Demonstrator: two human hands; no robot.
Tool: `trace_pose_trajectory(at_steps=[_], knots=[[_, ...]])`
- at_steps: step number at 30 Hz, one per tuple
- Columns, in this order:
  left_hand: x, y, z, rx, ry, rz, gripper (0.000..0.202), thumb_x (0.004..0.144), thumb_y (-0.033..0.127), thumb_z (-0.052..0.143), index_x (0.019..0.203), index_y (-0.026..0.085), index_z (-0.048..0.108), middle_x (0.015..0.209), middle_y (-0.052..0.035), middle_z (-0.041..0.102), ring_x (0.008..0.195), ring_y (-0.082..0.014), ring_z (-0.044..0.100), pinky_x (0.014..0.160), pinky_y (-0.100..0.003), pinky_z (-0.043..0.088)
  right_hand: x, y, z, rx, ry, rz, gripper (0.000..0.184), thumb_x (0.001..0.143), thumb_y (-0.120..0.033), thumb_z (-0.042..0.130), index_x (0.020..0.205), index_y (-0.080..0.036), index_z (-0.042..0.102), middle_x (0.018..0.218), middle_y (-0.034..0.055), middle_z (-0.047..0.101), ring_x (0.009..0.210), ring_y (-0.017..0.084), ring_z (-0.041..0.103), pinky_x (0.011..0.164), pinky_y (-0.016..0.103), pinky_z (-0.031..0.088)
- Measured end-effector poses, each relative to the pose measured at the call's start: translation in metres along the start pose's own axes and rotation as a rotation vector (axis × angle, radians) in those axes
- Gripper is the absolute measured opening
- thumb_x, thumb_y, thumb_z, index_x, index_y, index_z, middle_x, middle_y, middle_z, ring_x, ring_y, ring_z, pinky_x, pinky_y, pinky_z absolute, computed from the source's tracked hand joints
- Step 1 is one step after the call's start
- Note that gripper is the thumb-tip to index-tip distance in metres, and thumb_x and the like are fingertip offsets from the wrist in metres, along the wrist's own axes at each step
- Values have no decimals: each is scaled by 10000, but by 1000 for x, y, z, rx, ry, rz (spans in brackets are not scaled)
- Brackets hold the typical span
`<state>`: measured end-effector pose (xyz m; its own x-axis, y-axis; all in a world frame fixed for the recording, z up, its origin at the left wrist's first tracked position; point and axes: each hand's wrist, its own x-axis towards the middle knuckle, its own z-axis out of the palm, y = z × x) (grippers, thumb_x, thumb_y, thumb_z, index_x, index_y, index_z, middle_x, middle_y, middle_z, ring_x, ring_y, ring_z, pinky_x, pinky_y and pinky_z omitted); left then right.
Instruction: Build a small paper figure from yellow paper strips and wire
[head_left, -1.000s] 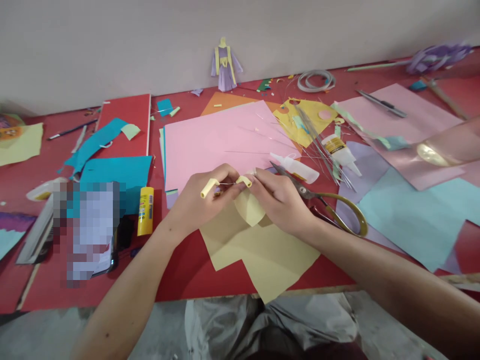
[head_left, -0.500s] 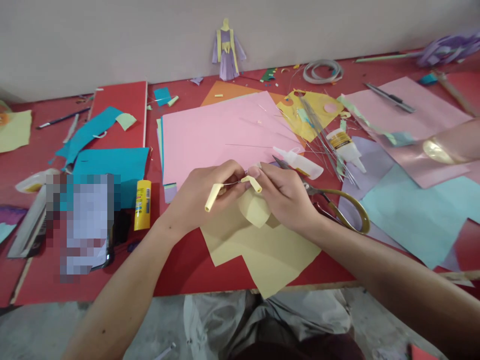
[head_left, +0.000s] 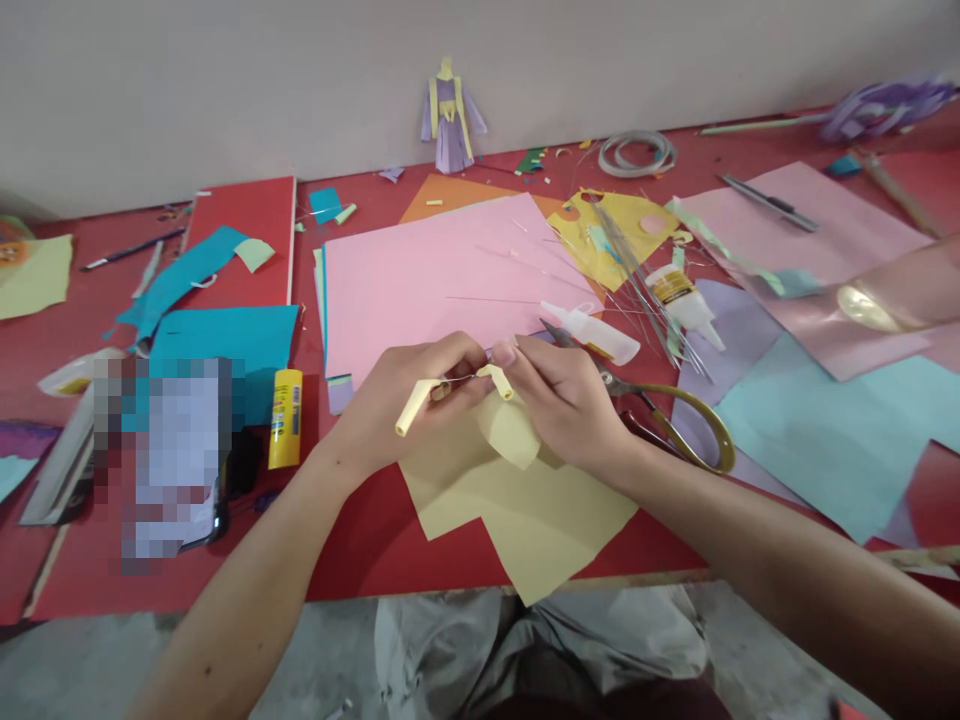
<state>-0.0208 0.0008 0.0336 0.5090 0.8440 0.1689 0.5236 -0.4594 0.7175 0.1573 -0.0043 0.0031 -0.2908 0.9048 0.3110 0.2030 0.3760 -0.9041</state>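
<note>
Both hands meet over the pale yellow sheet (head_left: 517, 540). My left hand (head_left: 424, 385) is closed, fingers curled around a thin wire (head_left: 459, 378) that joins two small rolled paper tubes. One yellow paper tube (head_left: 415, 408) sticks out over the back of this hand; the other yellow tube (head_left: 496, 380) lies at the right fingertips. My right hand (head_left: 574, 400) pinches that same wired piece between thumb and fingers. A curved pale yellow paper piece (head_left: 510, 432) shows below the fingers; whether it is held or attached is unclear. The fingertips partly hide the join.
Scissors (head_left: 694, 430) lie right of my right hand, beside a glue bottle (head_left: 600, 335) and several loose wires (head_left: 634, 275). Left stand a glue stick (head_left: 285, 420) and a blurred phone (head_left: 180, 450). A paper figure (head_left: 450, 115) leans on the wall. Another person's forearm (head_left: 911, 285) enters from the right.
The left yellow tube has swung slightly left and down, and the right one has shifted a little left. Both hands keep their hold. The whole view has tilted slightly.
</note>
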Motion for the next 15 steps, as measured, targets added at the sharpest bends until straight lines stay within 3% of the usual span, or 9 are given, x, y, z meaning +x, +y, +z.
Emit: trace_pose_trajectory(at_steps=[15], knots=[[1, -1, 0, -16, -15, -25, 81, 890, 240, 593, 837, 204, 542, 697, 69, 605, 597, -64, 531, 559, -165, 398, 0, 2, 0, -5, -1, 5, 435, 978, -381, 476, 627, -210, 283, 563, -63, 336, 499, 63, 276, 456, 242, 209]])
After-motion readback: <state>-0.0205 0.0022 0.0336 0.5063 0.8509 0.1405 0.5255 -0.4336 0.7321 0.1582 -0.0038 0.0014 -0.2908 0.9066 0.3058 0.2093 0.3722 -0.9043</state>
